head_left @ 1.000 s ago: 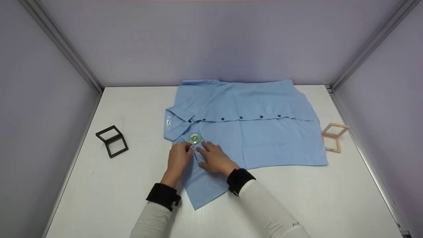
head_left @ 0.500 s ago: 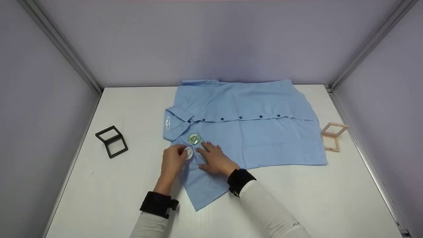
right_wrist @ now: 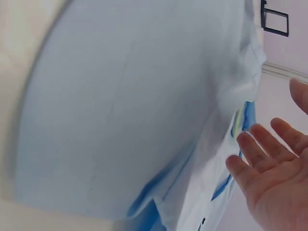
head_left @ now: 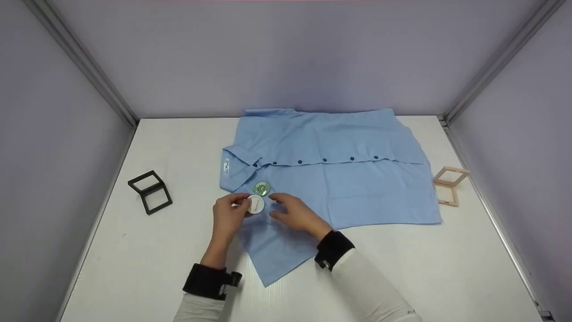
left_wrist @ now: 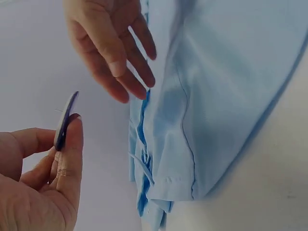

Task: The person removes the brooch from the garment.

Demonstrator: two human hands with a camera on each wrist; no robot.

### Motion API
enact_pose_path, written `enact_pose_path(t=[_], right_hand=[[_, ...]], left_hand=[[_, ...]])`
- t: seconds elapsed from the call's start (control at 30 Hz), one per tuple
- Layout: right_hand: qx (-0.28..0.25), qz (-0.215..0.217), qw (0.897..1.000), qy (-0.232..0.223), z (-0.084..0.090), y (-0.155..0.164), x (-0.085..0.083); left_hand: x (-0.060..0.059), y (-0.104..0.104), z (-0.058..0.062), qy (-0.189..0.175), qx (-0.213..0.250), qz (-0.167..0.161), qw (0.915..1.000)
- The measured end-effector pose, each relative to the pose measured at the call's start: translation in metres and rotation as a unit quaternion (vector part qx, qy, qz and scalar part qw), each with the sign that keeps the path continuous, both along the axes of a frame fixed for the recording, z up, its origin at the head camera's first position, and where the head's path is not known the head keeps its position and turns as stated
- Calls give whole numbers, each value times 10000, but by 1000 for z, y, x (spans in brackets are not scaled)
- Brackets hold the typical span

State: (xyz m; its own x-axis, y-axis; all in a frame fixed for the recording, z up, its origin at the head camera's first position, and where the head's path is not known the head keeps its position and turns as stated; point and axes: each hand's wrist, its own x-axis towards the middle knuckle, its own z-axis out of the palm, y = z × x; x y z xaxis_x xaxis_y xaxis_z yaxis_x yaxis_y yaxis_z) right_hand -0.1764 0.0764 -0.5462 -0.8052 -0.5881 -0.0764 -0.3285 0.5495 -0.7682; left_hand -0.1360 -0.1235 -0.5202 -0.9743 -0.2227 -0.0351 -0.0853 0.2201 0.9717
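**Inspector:** Begin nearest the wearer. What do the hands show?

**Assistant:** The left hand [head_left: 228, 214] pinches a white round badge [head_left: 255, 205] between thumb and curled fingers, lifted clear of the cloth. In the left wrist view the same badge [left_wrist: 65, 120] is seen edge-on against the thumb, with a thin pin standing out from its back. The right hand [head_left: 297, 214] is just beside it at 3 o'clock, fingers straight and loosely spread, gripping nothing. Whether the right hand touches the fabric or hovers over it cannot be told from the head view; the right wrist view shows its palm [right_wrist: 276, 187] lifted off the cloth.

**Inspector:** What lies under them?

**Assistant:** A light blue shirt [head_left: 348, 188], spread flat on the white table [head_left: 134, 250], with its collar towards 9 o'clock and a row of dark buttons running across it. Both hands are over the near sleeve.

**Inspector:** Anything fixed to the garment?

**Assistant:** A green round badge [head_left: 261, 188] sits on the shirt chest, just beyond the held badge at 12 o'clock and near the collar.

**Inspector:** And further out?

**Assistant:** A black frame box [head_left: 150, 192] stands open at 9 o'clock, well apart from the shirt. A pale wooden frame box [head_left: 450, 185] stands open at 3 o'clock, just beside the shirt hem. Lilac walls [head_left: 286, 58] enclose the far end.
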Motion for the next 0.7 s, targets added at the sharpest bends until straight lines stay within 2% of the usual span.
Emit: enact_pose_path(t=[0.13,0.27,0.4,0.5,0.7], right_hand=[[-783,-331,9955,-409,6,4,6],[-1523,-674,9827,-811,12,6,10],[-2238,-848,9639,-1168,39,7,19],[-2570,-888,9546,-1220,61,5,26],[-2905,-984,9428,-1308,70,2,30]], left_hand=[[1,2,4,-28,420,44,9991],[1,4,8,110,571,114,9982],[3,9,14,215,996,104,9947],[5,14,19,237,1317,53,9910],[5,23,21,263,1461,99,9889]])
